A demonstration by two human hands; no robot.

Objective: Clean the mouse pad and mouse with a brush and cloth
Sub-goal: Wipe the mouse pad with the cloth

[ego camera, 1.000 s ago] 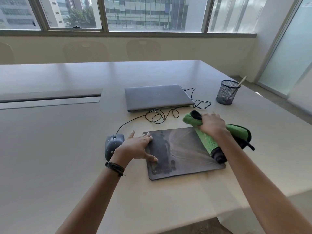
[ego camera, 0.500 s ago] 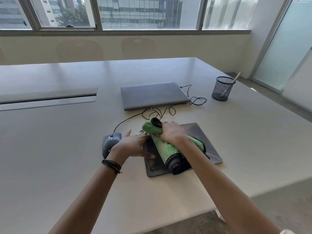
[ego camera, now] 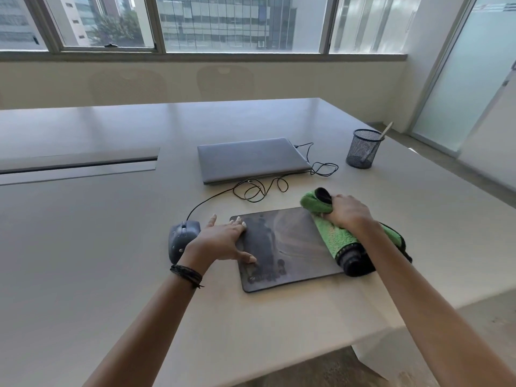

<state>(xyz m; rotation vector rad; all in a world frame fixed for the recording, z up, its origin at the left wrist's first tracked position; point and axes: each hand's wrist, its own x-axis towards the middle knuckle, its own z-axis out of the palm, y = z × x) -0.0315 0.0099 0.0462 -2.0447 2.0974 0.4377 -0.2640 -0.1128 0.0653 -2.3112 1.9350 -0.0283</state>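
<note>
Table with mouse pad, mouse, laptop

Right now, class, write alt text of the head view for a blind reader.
A person's right hand grips a rolled green cloth at the right edge of a dark mouse pad, while the left hand rests flat on its left side. A mouse and closed laptop sit nearby.

a wide pale table fills the room, with a long cable hatch set in its top at the left. two pale chairs stand at its far side against a cream wall. above runs a row of windows, with daylight, tower blocks and a tree beyond. frosted glass panels stand at the right, over grey floor.
</note>
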